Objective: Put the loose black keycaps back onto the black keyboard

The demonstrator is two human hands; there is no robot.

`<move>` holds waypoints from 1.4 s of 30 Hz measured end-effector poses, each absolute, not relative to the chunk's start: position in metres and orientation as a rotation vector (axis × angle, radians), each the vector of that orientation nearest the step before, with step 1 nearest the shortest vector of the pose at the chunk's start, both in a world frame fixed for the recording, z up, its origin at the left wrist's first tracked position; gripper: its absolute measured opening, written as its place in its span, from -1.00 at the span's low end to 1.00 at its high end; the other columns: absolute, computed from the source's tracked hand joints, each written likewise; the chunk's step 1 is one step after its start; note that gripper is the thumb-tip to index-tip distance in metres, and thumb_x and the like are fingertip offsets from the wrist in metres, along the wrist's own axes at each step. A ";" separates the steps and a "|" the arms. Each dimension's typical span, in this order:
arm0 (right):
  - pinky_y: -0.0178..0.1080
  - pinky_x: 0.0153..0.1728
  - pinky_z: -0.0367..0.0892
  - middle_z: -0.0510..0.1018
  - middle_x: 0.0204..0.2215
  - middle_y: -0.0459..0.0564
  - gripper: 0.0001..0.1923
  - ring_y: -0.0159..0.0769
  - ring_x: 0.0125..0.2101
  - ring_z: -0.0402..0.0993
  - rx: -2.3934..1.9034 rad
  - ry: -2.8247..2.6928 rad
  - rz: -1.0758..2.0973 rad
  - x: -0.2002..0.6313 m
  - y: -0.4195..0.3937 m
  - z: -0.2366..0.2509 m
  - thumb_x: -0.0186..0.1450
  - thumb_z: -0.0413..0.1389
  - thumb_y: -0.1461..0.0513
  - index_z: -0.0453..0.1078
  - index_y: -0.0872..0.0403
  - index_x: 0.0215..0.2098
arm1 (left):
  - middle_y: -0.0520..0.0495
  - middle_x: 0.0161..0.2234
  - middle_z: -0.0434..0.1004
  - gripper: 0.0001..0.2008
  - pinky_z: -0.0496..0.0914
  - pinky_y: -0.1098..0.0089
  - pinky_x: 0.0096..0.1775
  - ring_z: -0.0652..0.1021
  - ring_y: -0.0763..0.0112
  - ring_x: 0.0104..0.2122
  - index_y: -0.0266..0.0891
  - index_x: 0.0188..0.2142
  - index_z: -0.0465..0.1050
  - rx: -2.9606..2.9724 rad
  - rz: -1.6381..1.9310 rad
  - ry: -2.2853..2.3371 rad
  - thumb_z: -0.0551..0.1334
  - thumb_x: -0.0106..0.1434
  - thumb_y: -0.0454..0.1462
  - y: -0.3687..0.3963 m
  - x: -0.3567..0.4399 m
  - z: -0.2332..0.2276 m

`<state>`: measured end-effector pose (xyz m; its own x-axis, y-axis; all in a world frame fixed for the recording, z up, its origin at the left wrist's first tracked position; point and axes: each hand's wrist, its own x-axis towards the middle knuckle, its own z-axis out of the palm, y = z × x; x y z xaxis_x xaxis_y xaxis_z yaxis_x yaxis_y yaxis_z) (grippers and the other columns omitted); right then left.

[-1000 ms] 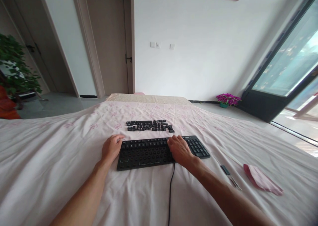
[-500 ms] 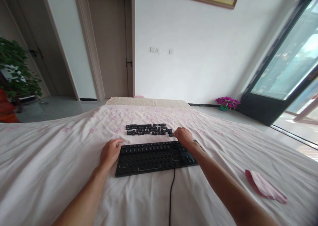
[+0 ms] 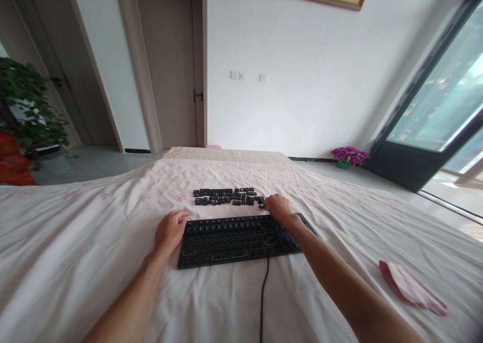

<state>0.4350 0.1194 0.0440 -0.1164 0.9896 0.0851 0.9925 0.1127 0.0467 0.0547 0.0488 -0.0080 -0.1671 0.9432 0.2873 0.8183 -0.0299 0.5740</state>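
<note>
Beyond the black keyboard (image 3: pixel 237 235), whose main block is stripped bare, lie rows of loose keycaps (image 3: pixel 226 196); the right hand (image 3: pixel 278 206) pinches the end one while the left hand (image 3: pixel 170 231), loosely curled and holding nothing, steadies the keyboard's left edge.

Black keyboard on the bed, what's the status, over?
Left hand rests at black plastic keyboard edge. Right hand at loose black keycaps. Nothing between.

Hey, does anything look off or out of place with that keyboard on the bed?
Yes. The keyboard has most main keycaps missing, leaving rows of bare round sockets. The loose keycaps lie in rows on the sheet just beyond it. The right hand reaches their right end; the left hand rests at the keyboard's left edge.
</note>
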 end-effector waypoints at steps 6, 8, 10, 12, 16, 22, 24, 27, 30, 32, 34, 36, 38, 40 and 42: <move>-0.31 -0.25 0.23 0.60 -0.24 0.06 -0.79 -0.20 -0.17 0.49 -2.086 -2.342 -0.103 0.434 0.119 0.048 0.24 0.14 0.22 0.56 -0.02 -0.19 | -0.02 -0.03 0.57 -0.69 0.29 0.43 0.03 0.50 0.33 -0.01 -0.13 -0.17 0.58 1.890 0.971 2.056 0.08 0.22 -0.30 0.049 0.055 -0.009; -0.31 -0.26 0.22 0.60 -0.25 0.05 -0.79 -0.20 -0.18 0.49 -2.080 -2.352 -0.090 0.435 0.119 0.050 0.22 0.14 0.23 0.56 -0.03 -0.19 | -0.01 -0.03 0.57 -0.69 0.30 0.42 0.02 0.50 0.33 -0.01 -0.12 -0.17 0.58 1.881 0.967 2.062 0.08 0.22 -0.29 0.049 0.054 -0.009; -0.31 -0.26 0.22 0.60 -0.25 0.03 -0.78 -0.20 -0.19 0.49 -2.072 -2.355 -0.080 0.435 0.118 0.051 0.21 0.14 0.23 0.56 -0.04 -0.19 | -0.01 -0.03 0.57 -0.69 0.30 0.42 0.02 0.50 0.33 -0.01 -0.12 -0.17 0.58 1.881 0.966 2.061 0.08 0.22 -0.29 0.049 0.054 -0.009; -0.30 -0.27 0.21 0.60 -0.24 0.00 -0.77 -0.21 -0.19 0.49 -2.064 -2.350 -0.069 0.436 0.118 0.050 0.20 0.14 0.24 0.55 -0.07 -0.19 | -0.01 -0.03 0.56 -0.69 0.30 0.43 0.02 0.50 0.33 -0.02 -0.12 -0.17 0.58 1.889 0.966 2.057 0.09 0.22 -0.30 0.050 0.054 -0.009; -0.31 -0.28 0.21 0.60 -0.24 -0.02 -0.74 -0.21 -0.19 0.49 -2.055 -2.330 -0.047 0.436 0.118 0.048 0.18 0.14 0.26 0.55 -0.08 -0.18 | -0.01 -0.03 0.57 -0.70 0.31 0.42 0.02 0.50 0.32 -0.02 -0.12 -0.17 0.58 1.879 0.969 2.058 0.10 0.22 -0.30 0.049 0.055 -0.007; -0.32 -0.25 0.22 0.60 -0.23 -0.03 -0.75 -0.23 -0.19 0.48 -2.002 -2.326 -0.020 0.438 0.115 0.050 0.17 0.14 0.27 0.56 -0.06 -0.20 | -0.02 -0.03 0.57 -0.70 0.31 0.42 0.02 0.50 0.31 -0.01 -0.13 -0.17 0.58 1.880 0.966 2.055 0.09 0.22 -0.30 0.049 0.055 -0.007; -0.34 -0.22 0.22 0.60 -0.22 -0.04 -0.74 -0.25 -0.17 0.47 -1.980 -2.330 -0.005 0.440 0.114 0.051 0.18 0.14 0.28 0.55 -0.06 -0.19 | -0.02 -0.02 0.57 -0.70 0.31 0.42 0.01 0.50 0.31 -0.01 -0.13 -0.16 0.58 1.886 0.969 2.054 0.09 0.22 -0.29 0.050 0.054 -0.009; -0.35 -0.21 0.22 0.61 -0.23 -0.06 -0.75 -0.27 -0.17 0.48 -1.969 -2.320 0.012 0.442 0.113 0.052 0.19 0.12 0.28 0.56 -0.07 -0.21 | -0.02 -0.02 0.57 -0.70 0.31 0.42 0.01 0.50 0.31 -0.01 -0.13 -0.16 0.58 1.894 0.981 2.052 0.09 0.22 -0.29 0.051 0.053 -0.011; -0.34 -0.25 0.24 0.61 -0.25 -0.06 -0.76 -0.27 -0.20 0.49 -1.984 -2.280 0.007 0.444 0.113 0.051 0.24 0.08 0.26 0.57 -0.08 -0.21 | -0.02 -0.02 0.57 -0.70 0.30 0.42 0.02 0.50 0.32 -0.01 -0.13 -0.17 0.58 1.893 0.985 2.053 0.09 0.22 -0.29 0.051 0.053 -0.012; -0.34 -0.25 0.25 0.61 -0.23 -0.03 -0.73 -0.26 -0.19 0.49 -1.996 -2.242 -0.018 0.443 0.114 0.049 0.27 0.04 0.25 0.56 -0.08 -0.17 | -0.02 -0.02 0.57 -0.70 0.30 0.42 0.02 0.50 0.32 -0.01 -0.13 -0.17 0.58 1.888 0.981 2.056 0.09 0.22 -0.29 0.051 0.053 -0.012; -0.33 -0.24 0.25 0.59 -0.16 0.00 -0.68 -0.24 -0.13 0.47 -1.995 -2.210 -0.055 0.443 0.116 0.047 0.30 0.00 0.26 0.55 -0.08 -0.13 | -0.01 -0.02 0.57 -0.70 0.30 0.43 0.01 0.50 0.33 -0.01 -0.13 -0.17 0.58 1.887 0.976 2.055 0.09 0.22 -0.29 0.052 0.053 -0.012; -0.33 -0.23 0.25 0.56 -0.10 0.01 -0.65 -0.22 -0.08 0.43 -1.983 -2.196 -0.089 0.441 0.117 0.046 0.32 -0.04 0.27 0.54 -0.09 -0.08 | -0.01 -0.02 0.57 -0.69 0.30 0.43 0.01 0.50 0.33 -0.01 -0.12 -0.17 0.58 1.890 0.975 2.051 0.08 0.22 -0.30 0.052 0.053 -0.012; -0.33 -0.23 0.25 0.54 -0.08 0.00 -0.64 -0.20 -0.04 0.40 -1.968 -2.199 -0.108 0.439 0.119 0.044 0.33 -0.05 0.27 0.54 -0.12 -0.07 | -0.01 -0.02 0.57 -0.69 0.31 0.42 0.01 0.50 0.32 -0.01 -0.12 -0.17 0.58 1.890 0.980 2.051 0.08 0.22 -0.29 0.052 0.053 -0.012; -0.33 -0.24 0.25 0.54 -0.09 0.00 -0.65 -0.20 -0.04 0.38 -1.956 -2.213 -0.113 0.437 0.120 0.043 0.33 -0.04 0.26 0.54 -0.14 -0.08 | -0.01 -0.02 0.56 -0.69 0.31 0.42 0.01 0.49 0.32 0.00 -0.12 -0.17 0.57 1.883 0.981 2.056 0.08 0.23 -0.29 0.052 0.053 -0.013; -0.33 -0.23 0.24 0.54 -0.10 0.01 -0.66 -0.21 -0.05 0.38 -1.941 -2.234 -0.118 0.435 0.119 0.043 0.33 -0.02 0.26 0.55 -0.13 -0.08 | 0.00 -0.02 0.56 -0.70 0.31 0.43 0.01 0.49 0.33 0.00 -0.12 -0.17 0.57 1.874 0.976 2.058 0.08 0.23 -0.29 0.052 0.053 -0.013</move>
<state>0.4346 0.1194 0.0426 -0.1322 0.9735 0.1866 0.9877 0.1451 -0.0576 0.0530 0.0516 -0.0128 -0.1819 0.9415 0.2837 0.8154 -0.0168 0.5787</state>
